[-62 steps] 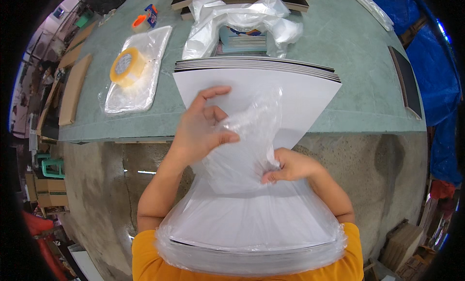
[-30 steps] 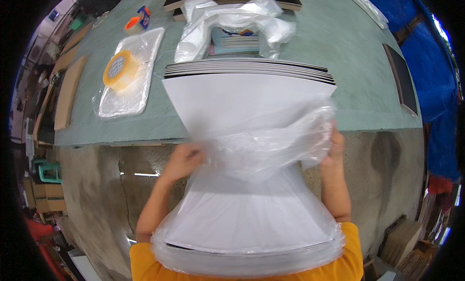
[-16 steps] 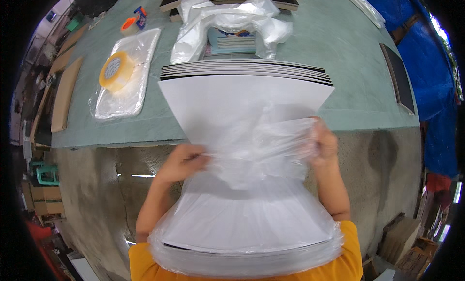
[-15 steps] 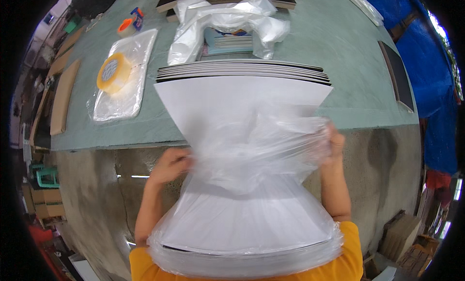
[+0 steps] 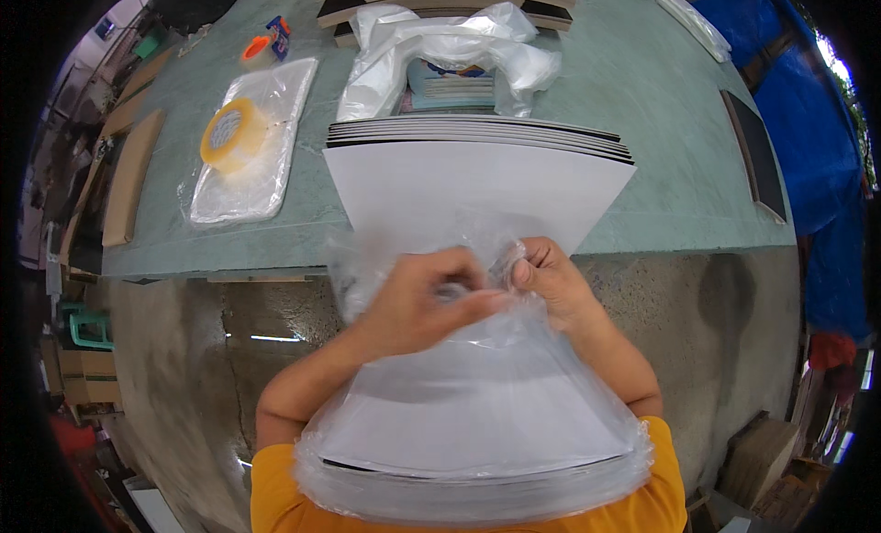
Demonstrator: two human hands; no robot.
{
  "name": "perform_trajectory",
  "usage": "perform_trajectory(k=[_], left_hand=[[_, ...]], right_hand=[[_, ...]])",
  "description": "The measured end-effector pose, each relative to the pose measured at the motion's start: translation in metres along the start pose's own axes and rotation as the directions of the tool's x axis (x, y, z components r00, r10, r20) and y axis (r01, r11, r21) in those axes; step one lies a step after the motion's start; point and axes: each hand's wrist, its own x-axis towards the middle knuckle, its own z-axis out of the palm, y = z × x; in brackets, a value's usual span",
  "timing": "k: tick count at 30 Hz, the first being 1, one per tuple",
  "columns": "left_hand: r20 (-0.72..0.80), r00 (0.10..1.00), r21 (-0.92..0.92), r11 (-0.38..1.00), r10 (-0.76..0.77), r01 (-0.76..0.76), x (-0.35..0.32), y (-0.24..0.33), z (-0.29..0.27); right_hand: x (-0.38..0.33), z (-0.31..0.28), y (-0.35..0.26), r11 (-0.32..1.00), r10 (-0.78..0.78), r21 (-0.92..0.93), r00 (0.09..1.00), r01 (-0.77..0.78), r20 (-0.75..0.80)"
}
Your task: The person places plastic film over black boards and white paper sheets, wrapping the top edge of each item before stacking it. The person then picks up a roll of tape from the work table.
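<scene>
"Head view: what are the hands doing?"

"The right hand (image 5: 560,283) pinches crumpled clear film (image 5: 356,274) between thumb and fingers. The left hand (image 5: 427,294) is beside it, fingers curled and thumb reaching toward the right; it's blurred, so I can't tell whether it grips any film."

"Where is the film?"

"Bunched across the middle, over the near part of the white-faced boards (image 5: 477,179). Their far edges fan out over the green table (image 5: 661,189). Below the hands, a plastic-covered white stack (image 5: 486,409) sits against the person's front. The film hides the join, so I can't tell if the two are one."

"And around them?"

"On the left, a yellowish tape roll (image 5: 234,136) rests on flat clear plastic (image 5: 262,184). Beyond the boards lies a crumpled arch of whitish plastic (image 5: 450,42); a dark panel (image 5: 757,157) is at the right edge."
</scene>
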Motion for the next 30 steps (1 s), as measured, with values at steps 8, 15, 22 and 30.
perform_trajectory(k=[8,15,22,30], left_hand=[[-0.531,0.847,0.498,0.807,-0.005,0.317,-0.042,-0.049,-0.11],[0.127,0.976,0.581,0.784,0.179,-0.22,-0.014,0.026,0.008],[0.087,0.986,0.175,0.973,0.14,-0.153,-0.005,0.028,-0.013],[0.056,0.985,-0.345,0.923,-0.164,0.173,-0.01,0.03,-0.035]], right_hand=[[-0.041,-0.042,-0.024,0.99,-0.108,0.089,0.993,0.112,-0.044],[-0.021,0.025,-0.036,0.664,-0.619,-0.434,0.773,0.608,0.137],[-0.008,0.021,-0.027,0.797,-0.379,-0.434,0.908,0.42,0.181],[-0.023,0.042,-0.039,0.92,0.108,-0.373,0.843,0.116,0.527]])
